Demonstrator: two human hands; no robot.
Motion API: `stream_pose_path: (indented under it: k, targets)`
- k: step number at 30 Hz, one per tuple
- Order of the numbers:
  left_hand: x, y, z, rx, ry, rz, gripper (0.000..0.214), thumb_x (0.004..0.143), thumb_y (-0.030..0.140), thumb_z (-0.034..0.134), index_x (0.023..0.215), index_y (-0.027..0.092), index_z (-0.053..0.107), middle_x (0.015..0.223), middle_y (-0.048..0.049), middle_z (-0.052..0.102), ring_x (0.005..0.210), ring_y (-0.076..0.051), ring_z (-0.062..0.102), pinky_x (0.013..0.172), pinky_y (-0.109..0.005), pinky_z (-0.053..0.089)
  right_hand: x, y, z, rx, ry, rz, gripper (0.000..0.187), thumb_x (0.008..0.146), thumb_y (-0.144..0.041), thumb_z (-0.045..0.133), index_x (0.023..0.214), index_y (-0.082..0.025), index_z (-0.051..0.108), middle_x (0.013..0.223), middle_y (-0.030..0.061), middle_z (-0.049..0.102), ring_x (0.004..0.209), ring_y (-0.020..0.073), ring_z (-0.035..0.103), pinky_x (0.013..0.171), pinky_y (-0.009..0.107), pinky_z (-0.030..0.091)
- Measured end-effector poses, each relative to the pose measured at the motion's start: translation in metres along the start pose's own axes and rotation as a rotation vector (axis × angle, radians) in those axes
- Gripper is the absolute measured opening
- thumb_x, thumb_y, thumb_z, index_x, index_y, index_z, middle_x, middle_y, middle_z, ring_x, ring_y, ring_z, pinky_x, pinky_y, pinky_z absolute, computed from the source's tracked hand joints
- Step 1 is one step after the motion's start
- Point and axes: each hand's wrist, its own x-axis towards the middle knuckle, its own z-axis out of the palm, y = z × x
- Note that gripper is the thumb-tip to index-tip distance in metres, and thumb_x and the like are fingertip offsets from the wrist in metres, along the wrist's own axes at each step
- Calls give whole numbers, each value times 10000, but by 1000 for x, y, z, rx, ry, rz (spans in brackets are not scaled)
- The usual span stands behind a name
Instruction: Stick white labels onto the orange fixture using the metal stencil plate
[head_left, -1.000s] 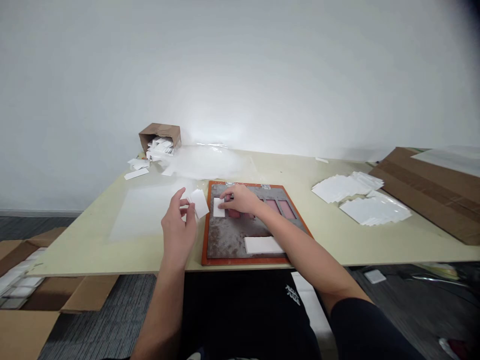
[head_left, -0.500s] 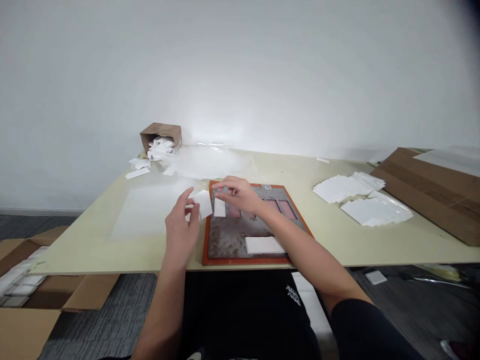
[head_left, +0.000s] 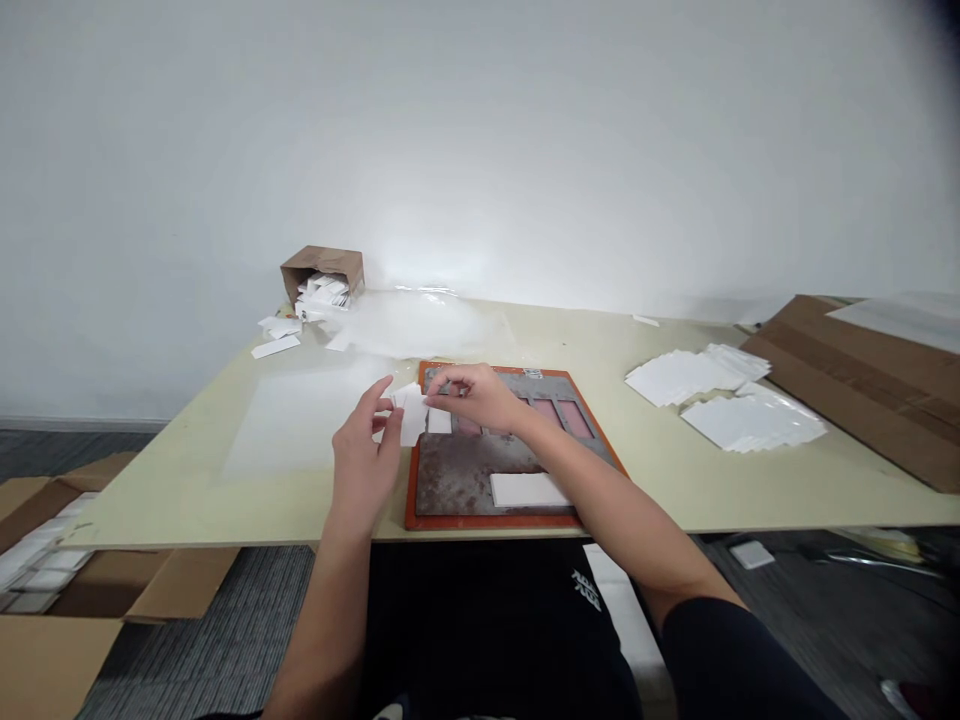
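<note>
Several small white cards [head_left: 411, 418] are pinched between the thumb and fingers of my left hand [head_left: 365, 440], just left of a grey metal plate [head_left: 457, 475] with an orange border. My right hand [head_left: 474, 394] has thumb and forefinger closed at the right edge of those cards. A white card [head_left: 439, 420] lies in the plate's leftmost slot, partly under my right hand. Other slots to the right show a pink base [head_left: 576, 419]. A stack of white cards [head_left: 527, 490] rests on the plate's near part, its right end by my right forearm.
Fanned white cards [head_left: 754, 417] lie on the table [head_left: 660, 490] at right, before a large cardboard piece [head_left: 847, 385]. A small carton [head_left: 322, 258] with white pieces stands at back left. An open carton [head_left: 184, 583] sits below the left edge.
My right hand has moved slightly left and down, from above the card in the leftmost slot to the cards in my left hand. My left hand has barely moved.
</note>
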Motion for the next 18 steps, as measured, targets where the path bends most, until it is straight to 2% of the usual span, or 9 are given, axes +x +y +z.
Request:
stream_pose_path:
  k: [4,7,10,12,15,18]
  targets:
    - [0,2,0,-5,19,-29,462,890,411,529,1312,227,562,998,-55,675,758,-161,643,757,-330,526,2,-3,-8,273,-85,169,247,746,-389,736,763,-163,637,783,4,638,633,87,530,602,230,415]
    - [-1,3,0,-7,29,-38,471,886,404,528,1322,228,552,988,-55,673,761,-165,642,711,-313,524,6,-2,-27,370,-70,245,277,697,-378,765,808,-158,638,749,-5,622,629,83,519,560,210,390]
    - [-1,2,0,-9,21,-36,470,889,414,524,1323,236,550,996,-54,668,773,-164,642,689,-299,520,8,5,-51,326,-53,399,291,675,-342,768,881,-158,674,684,-32,581,512,50,385,446,194,268]
    - [-1,1,0,-13,13,-37,469,890,418,520,1323,238,550,1002,-55,666,778,-164,643,680,-295,518,8,13,-61,271,-31,538,265,667,-306,760,881,-165,692,631,-46,543,492,49,343,427,194,228]
    - [0,1,0,-17,5,-35,466,893,415,518,1323,238,550,1006,-55,666,786,-163,646,681,-292,517,4,23,-63,214,-15,703,215,652,-265,764,832,-173,691,589,-51,513,495,53,339,431,192,218]
    - [0,1,1,-13,6,-30,470,895,418,518,1328,240,545,1012,-53,667,799,-164,649,695,-294,518,0,28,-56,204,-41,762,172,647,-234,762,779,-166,675,585,-48,504,496,53,341,430,192,205]
